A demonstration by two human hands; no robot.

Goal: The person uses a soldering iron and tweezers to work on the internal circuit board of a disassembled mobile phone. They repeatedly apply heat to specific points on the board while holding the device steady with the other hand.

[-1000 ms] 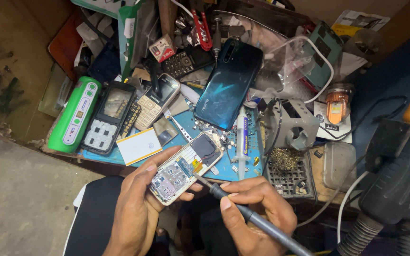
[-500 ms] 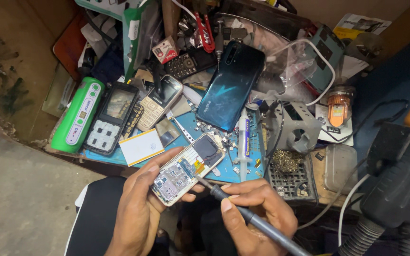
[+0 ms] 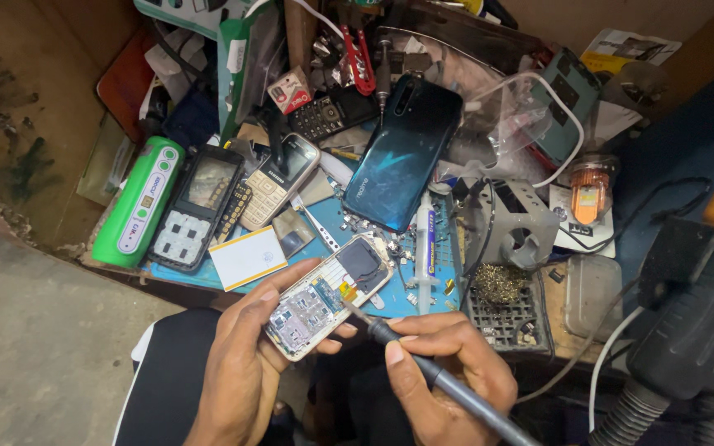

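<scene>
An opened small mobile phone with its bare circuit board exposed (image 3: 328, 295) is held in the left hand (image 3: 245, 363), just in front of the near edge of the cluttered blue work mat (image 3: 349, 216). The phone is pinched along its edges, thumb on the upper side, remaining fingers curled beneath.

A grey pen-shaped soldering iron with a black collar (image 3: 431, 372) is gripped in the right hand (image 3: 448, 376); thumb and forefinger are pressed together around the collar. The metal tip is set against the board near a small yellow component.

On the mat behind, a dark teal smartphone lying back-up (image 3: 402, 153), a white syringe with blue label (image 3: 426, 248), a green oblong case (image 3: 140, 202) and a brass wire tip-cleaner (image 3: 499, 283) are noted.
</scene>
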